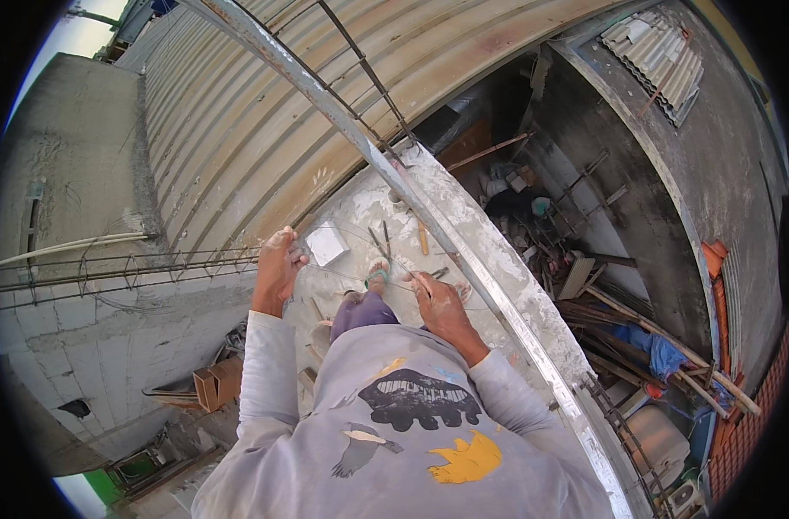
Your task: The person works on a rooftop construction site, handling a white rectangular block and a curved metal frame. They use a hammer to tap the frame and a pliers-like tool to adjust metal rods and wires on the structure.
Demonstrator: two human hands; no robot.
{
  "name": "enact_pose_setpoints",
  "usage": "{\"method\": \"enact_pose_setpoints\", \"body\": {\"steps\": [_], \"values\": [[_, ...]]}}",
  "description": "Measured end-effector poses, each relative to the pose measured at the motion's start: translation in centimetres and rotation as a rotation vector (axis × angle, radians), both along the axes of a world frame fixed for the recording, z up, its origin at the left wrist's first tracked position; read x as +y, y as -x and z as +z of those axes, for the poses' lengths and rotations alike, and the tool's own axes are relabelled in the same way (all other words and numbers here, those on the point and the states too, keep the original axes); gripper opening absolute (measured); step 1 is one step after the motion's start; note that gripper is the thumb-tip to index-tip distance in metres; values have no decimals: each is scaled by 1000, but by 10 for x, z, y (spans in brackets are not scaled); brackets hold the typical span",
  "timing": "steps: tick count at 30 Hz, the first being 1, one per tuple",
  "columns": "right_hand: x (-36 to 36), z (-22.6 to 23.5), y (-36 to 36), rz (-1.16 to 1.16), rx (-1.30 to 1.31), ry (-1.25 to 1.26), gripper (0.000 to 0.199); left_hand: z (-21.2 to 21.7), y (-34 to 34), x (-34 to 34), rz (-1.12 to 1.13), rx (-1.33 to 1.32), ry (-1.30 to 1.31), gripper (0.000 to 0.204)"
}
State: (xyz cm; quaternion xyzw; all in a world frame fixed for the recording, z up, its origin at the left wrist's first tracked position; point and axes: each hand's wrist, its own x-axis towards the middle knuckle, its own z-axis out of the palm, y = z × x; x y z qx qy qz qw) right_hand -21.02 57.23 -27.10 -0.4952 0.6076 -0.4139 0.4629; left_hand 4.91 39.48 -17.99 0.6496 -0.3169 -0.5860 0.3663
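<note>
My left hand (279, 264) is closed around the end of a horizontal rebar cage (126, 268) that runs off to the left along a concrete beam. My right hand (439, 303) is closed on a thin tie wire (360, 277) and what looks like a small tool, beside a long steel channel (429, 208) that slants across the view. The thin wire stretches between both hands. Below them my foot in a green sandal (377, 277) stands on a rough concrete ledge (463, 216).
Pliers (381, 242) and a white block (327, 245) lie on the ledge. A corrugated metal roof (256, 112) rises behind. To the right is a deep drop to a yard with timber, a blue cloth (662, 350) and scrap. A block wall (74, 363) falls away at left.
</note>
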Motion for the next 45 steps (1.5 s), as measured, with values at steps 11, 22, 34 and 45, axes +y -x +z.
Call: {"method": "enact_pose_setpoints", "body": {"steps": [11,22,34,45], "values": [[22,-6,-22,219,112,-204,34,-44,-13,-3,354,496,236,14],[12,10,-57,225,-9,-232,27,-93,-42,-32,629,1029,62,17],[-80,41,-149,161,214,-266,32,-95,-95,-159,561,833,157,19],[-137,50,-220,1,282,-353,30,-96,-144,-242,446,1147,-46,27]]}}
